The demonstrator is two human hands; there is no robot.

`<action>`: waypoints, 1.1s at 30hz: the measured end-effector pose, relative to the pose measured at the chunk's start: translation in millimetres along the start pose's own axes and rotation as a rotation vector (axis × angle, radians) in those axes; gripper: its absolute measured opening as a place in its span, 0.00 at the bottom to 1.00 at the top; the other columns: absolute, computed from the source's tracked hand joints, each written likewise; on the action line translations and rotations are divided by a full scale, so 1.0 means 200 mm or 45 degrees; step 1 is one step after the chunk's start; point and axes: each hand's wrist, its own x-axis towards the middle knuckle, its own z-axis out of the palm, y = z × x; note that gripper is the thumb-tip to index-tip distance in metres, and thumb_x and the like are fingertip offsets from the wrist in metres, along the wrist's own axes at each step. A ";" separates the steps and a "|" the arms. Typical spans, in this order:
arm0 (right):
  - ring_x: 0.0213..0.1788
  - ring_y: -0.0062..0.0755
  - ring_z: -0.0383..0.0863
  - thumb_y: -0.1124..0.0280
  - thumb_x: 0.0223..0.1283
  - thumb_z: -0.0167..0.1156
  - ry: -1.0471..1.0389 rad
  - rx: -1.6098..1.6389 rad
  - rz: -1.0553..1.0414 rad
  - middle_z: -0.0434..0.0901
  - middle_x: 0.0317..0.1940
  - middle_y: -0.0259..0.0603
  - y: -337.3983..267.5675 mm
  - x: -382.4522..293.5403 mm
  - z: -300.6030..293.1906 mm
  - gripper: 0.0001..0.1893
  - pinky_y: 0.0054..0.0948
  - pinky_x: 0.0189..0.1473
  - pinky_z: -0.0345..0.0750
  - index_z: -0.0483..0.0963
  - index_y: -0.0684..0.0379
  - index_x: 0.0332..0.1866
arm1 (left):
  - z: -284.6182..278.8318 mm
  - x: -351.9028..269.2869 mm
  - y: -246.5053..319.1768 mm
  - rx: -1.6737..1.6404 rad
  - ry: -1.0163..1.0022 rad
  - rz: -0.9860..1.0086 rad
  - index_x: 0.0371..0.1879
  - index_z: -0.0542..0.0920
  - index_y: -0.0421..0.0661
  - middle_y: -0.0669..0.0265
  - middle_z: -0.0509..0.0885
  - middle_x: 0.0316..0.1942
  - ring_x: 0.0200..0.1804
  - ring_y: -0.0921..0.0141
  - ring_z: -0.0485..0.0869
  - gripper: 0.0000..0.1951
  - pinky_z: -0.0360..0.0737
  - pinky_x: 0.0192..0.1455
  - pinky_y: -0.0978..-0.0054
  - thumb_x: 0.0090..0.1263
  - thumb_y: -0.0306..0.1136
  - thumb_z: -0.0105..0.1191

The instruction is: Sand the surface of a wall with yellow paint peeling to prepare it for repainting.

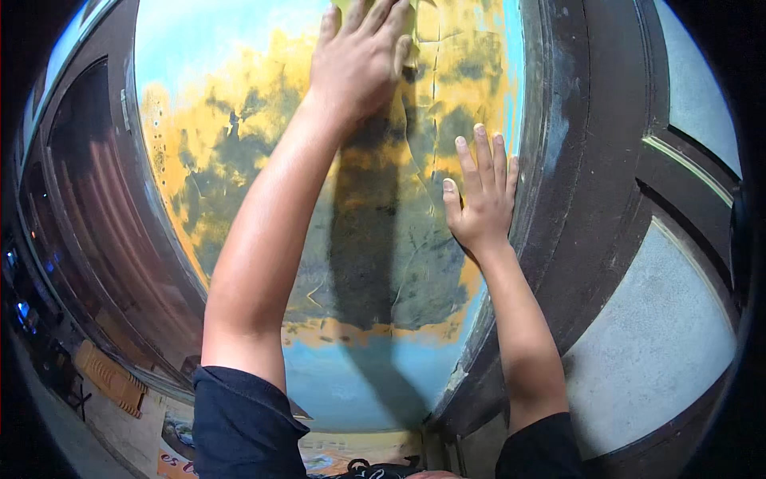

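Observation:
My left hand [359, 69] is at the top of the view, its fingers laid over a thin yellow-green sheet [412, 55] and pressing it to the wall panel [239, 143]. The sheet's material is hard to tell, as the hand covers most of it. Lower and to the right, my right hand [483, 206] rests against the panel's right side with fingers spread and nothing held. Patches of yellow-orange and dark grey mark the panel, with light blue paint around them. Fine cracks and a flaking edge run down its right part.
Dark brown wooden framing [568, 179] with pale panels [652, 347] stands close on the right. A dark-framed glass pane [108, 197] is on the left, reddish folds showing in it. A brown plastic chair [111, 377] and a printed sheet [173, 440] bearing writing lie at lower left.

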 end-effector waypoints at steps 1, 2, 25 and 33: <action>0.87 0.47 0.50 0.56 0.69 0.59 -0.004 -0.005 0.006 0.56 0.85 0.36 0.01 -0.01 0.00 0.35 0.60 0.83 0.46 0.64 0.43 0.81 | -0.08 0.03 0.03 -0.159 0.226 0.128 0.83 0.58 0.41 0.60 0.49 0.88 0.88 0.55 0.43 0.31 0.43 0.87 0.47 0.88 0.47 0.29; 0.87 0.47 0.50 0.56 0.69 0.59 -0.008 -0.014 0.010 0.56 0.85 0.36 0.01 -0.01 0.01 0.34 0.60 0.83 0.46 0.64 0.42 0.81 | -0.16 0.09 0.05 0.168 -0.268 -0.262 0.83 0.56 0.41 0.60 0.48 0.88 0.88 0.56 0.43 0.31 0.44 0.87 0.46 0.88 0.46 0.28; 0.87 0.50 0.50 0.60 0.72 0.54 0.045 -0.045 0.032 0.57 0.85 0.39 -0.02 -0.03 0.02 0.31 0.60 0.83 0.45 0.64 0.44 0.80 | -0.44 -0.20 -0.38 0.056 -0.267 -0.374 0.83 0.59 0.43 0.64 0.50 0.88 0.88 0.60 0.45 0.32 0.43 0.88 0.51 0.87 0.49 0.33; 0.87 0.52 0.48 0.63 0.74 0.50 0.082 -0.078 0.135 0.55 0.85 0.43 -0.12 -0.06 0.06 0.31 0.61 0.83 0.41 0.62 0.50 0.82 | -0.51 -0.43 -0.50 0.073 -0.310 -0.367 0.81 0.61 0.36 0.58 0.50 0.87 0.88 0.55 0.45 0.32 0.43 0.87 0.50 0.87 0.47 0.31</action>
